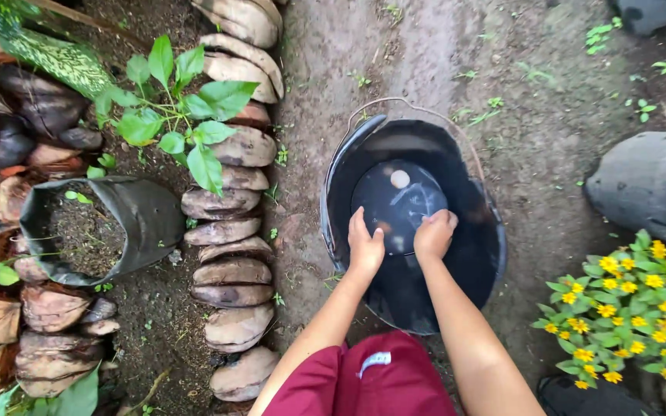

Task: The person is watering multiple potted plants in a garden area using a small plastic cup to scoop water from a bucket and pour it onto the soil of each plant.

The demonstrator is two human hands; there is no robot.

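Below, both hands — left [365, 248], right [434, 235] — grasp the round dark basin [395, 202] (inside bucket [348, 166]).

A round black plastic bucket [456, 285] holds dark water with one pale, whitish spot. Its thin wire handle [418, 104] is grey. The left hand [365, 250] and right hand [434, 235] reach in above maroon shorts [371, 381] bearing a small white tag. The low bush of yellow flowers [626, 308] has bright green leaves. Brown coconut husks [233, 254] line brown soil, beside a black grow bag [148, 223].
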